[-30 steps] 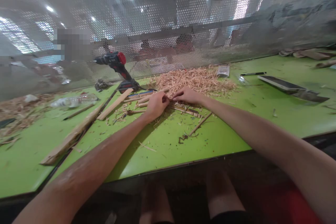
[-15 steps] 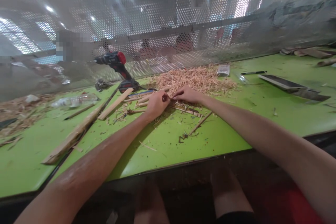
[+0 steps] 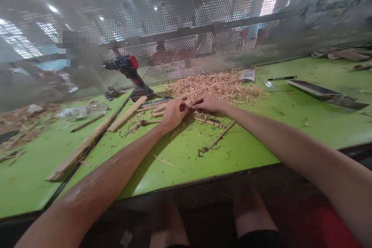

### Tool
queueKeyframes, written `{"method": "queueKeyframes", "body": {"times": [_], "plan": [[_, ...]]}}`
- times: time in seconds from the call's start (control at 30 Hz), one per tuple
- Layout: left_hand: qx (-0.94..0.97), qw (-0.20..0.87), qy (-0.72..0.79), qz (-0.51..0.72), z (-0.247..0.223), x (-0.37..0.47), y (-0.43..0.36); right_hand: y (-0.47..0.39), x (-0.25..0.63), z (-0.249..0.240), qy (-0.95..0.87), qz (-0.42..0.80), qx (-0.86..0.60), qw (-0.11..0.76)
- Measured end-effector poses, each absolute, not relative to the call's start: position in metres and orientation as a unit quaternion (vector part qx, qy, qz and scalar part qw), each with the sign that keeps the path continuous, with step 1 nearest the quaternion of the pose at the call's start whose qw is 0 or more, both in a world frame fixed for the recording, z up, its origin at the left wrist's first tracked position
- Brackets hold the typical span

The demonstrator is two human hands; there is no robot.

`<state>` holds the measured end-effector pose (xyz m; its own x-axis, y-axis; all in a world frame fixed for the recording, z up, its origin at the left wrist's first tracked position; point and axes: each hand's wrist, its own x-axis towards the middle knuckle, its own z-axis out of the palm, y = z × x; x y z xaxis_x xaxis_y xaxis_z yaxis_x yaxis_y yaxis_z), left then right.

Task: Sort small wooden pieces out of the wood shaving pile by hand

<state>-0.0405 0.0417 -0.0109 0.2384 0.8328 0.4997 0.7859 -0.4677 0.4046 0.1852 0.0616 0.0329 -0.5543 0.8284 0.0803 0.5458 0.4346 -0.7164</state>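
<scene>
My left hand (image 3: 173,113) and my right hand (image 3: 207,103) meet over a bundle of thin wooden sticks (image 3: 203,119) on the green table (image 3: 232,151). The left fingers curl around something small and dark red at the fingertips; what it is I cannot tell. The right hand's fingers pinch at the same spot, resting on the sticks. A pile of wood shavings (image 3: 216,84) lies just behind both hands.
A red and black cordless drill (image 3: 130,73) stands at the back left beside wooden slats (image 3: 126,114) and a long plank (image 3: 77,153). A flat blade tool (image 3: 322,93), a pen (image 3: 281,78) and a small packet (image 3: 248,75) lie right. A perforated metal screen (image 3: 186,23) closes the back.
Both hands stay together on the sticks; the fingers shifted slightly and the view tilted a little. Nothing else on the table moved.
</scene>
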Motion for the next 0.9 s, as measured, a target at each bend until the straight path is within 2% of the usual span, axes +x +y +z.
{"method": "queueKeyframes", "body": {"times": [0.9], "plan": [[0.793,0.036,0.506,0.339,-0.0056,-0.0378,0.037,0.0641,0.1848,0.032,-0.822,0.327,-0.415,0.214]]}}
